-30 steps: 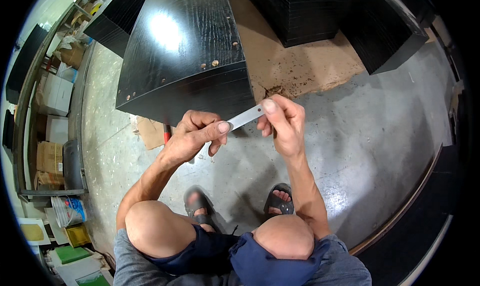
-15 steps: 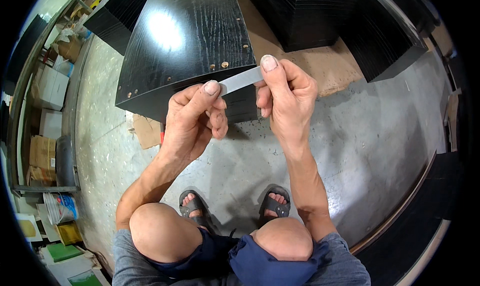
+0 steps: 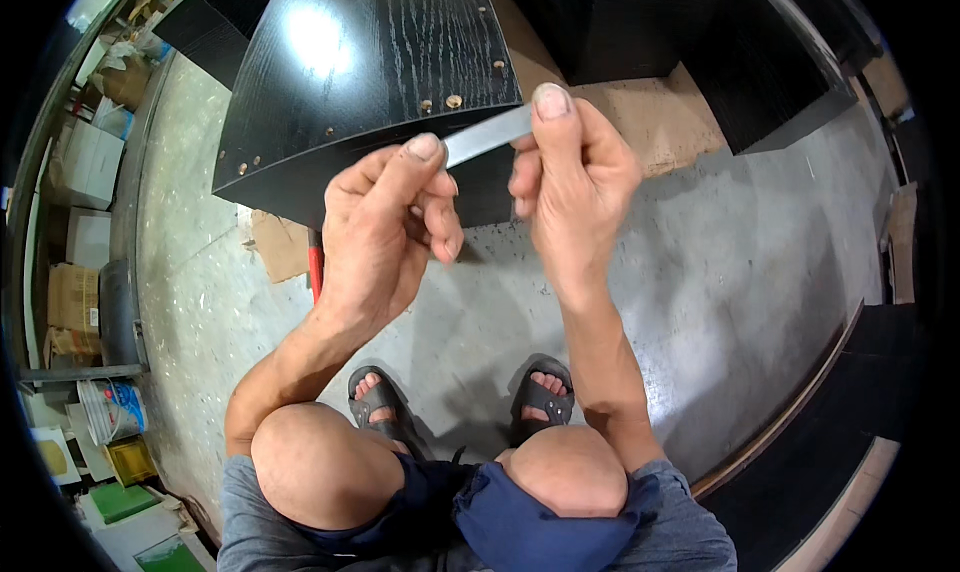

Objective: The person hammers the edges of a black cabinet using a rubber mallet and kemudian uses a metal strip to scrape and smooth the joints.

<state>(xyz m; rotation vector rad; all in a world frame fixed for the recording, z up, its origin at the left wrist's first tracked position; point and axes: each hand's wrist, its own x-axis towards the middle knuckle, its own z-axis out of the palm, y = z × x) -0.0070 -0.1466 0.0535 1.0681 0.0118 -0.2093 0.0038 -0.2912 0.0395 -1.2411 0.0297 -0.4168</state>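
The person's bare knees (image 3: 318, 467) occupy the near foreground, with dark open-toed sandals (image 3: 378, 400) flat on the grey floor (image 3: 720, 292). Above and beyond the knees, the left hand (image 3: 385, 217) and right hand (image 3: 582, 192) support one flat silver-grey strip (image 3: 490, 139), one hand at each end. The left grip is closed: the thumb presses on the upper face, with the bent fingers below. The right grip is likewise closed on the opposite end, thumb on top and fingers curled beneath. The strip spans the gap between the hands, its right end higher in view, and overlaps the near edge of a black wood-grain unit (image 3: 370, 67); contact with that unit cannot be determined. To the lower left stand a white bucket (image 3: 110, 412) and a yellow container (image 3: 130, 459); their contents cannot be made out. A red bar-shaped object (image 3: 316, 267) and a cardboard piece (image 3: 278, 247) lie beside the left wrist. Drilled holes (image 3: 454, 102) mark the unit's top panel. At far left, a dark-framed rack (image 3: 85, 374) holds a brown carton (image 3: 73, 297) and white boxes (image 3: 93, 162). Farther ahead, more black units (image 3: 640, 22) stand on a cardboard sheet (image 3: 665, 122).
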